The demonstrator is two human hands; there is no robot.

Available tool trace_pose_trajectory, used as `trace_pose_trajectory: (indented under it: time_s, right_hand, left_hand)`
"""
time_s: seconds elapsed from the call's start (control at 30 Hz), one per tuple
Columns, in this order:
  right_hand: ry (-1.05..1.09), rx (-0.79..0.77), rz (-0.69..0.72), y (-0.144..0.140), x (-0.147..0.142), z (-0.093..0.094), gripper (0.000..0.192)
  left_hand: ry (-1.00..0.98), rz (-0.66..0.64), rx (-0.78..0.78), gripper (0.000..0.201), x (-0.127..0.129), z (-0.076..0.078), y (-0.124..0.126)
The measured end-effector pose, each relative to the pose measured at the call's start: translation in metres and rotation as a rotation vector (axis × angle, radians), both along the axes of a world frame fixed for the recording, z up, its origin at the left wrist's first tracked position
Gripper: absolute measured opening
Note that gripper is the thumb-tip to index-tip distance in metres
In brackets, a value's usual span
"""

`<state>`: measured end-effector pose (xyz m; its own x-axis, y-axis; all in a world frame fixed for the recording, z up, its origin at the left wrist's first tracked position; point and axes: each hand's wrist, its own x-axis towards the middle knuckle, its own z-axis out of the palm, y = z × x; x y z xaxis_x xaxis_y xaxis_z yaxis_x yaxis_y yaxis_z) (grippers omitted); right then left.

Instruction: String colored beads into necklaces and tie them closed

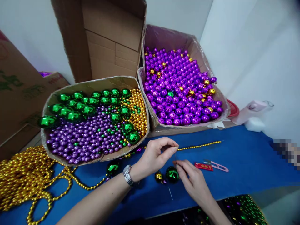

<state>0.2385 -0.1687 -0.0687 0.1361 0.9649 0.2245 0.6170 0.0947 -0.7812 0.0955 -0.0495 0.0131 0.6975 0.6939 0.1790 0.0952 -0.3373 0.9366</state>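
Note:
My left hand [159,153], with a metal watch [127,175] on its wrist, is raised over the blue table in a pinch. Just below and to the right, my right hand [192,175] pinches too. A thin dark thread [175,155] runs between the two sets of fingertips. Under the fingers lie a large green ball [172,174], a gold ball [158,177] and a small purple bead [164,181]. Behind my hands, a gold bead string [199,145] stretches to the right. A thin white stick [170,193] lies in front of the balls.
One open box [95,159] holds green balls and purple and gold beads; another [187,125] holds mostly purple balls. Gold bead chains [21,178] pile up at left. A red packet [203,166] and pink thread snips [219,166] lie right. Green beads [248,209] sit below the table's front edge.

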Motion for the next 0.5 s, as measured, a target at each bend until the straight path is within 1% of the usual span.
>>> trace_pose_trajectory:
  time_s: [0.1,0.2,0.27,0.3,0.33,0.37,0.43,0.5]
  right_hand:
    - [0.089,-0.043,0.028,-0.002,-0.006,0.001,0.023]
    - [0.192,-0.118,0.058,-0.005,-0.002,0.002,0.022]
    - [0.278,-0.154,0.026,-0.007,0.003,0.008,0.023]
    - [0.325,-0.158,-0.007,-0.007,0.005,0.012,0.024]
    - [0.375,-0.154,-0.038,-0.008,0.007,0.016,0.025]
    - [0.424,-0.147,-0.057,-0.008,0.008,0.021,0.026]
    - [0.505,-0.134,-0.071,-0.009,0.007,0.03,0.026]
    - [0.575,-0.123,-0.094,-0.011,0.003,0.036,0.026]
  left_hand:
    - [-0.091,0.034,-0.152,0.017,-0.001,-0.003,-0.002]
    - [-0.189,0.117,-0.278,0.015,-0.002,-0.009,-0.003]
    - [-0.223,0.176,-0.322,0.017,-0.003,-0.014,-0.006]
    - [-0.22,0.178,-0.317,0.019,-0.003,-0.018,-0.009]
    - [-0.2,0.153,-0.287,0.023,-0.003,-0.021,-0.012]
    - [-0.164,0.1,-0.23,0.027,-0.003,-0.025,-0.016]
    - [-0.069,-0.061,-0.074,0.033,-0.004,-0.032,-0.025]
    - [0.012,-0.209,0.042,0.033,-0.004,-0.039,-0.032]
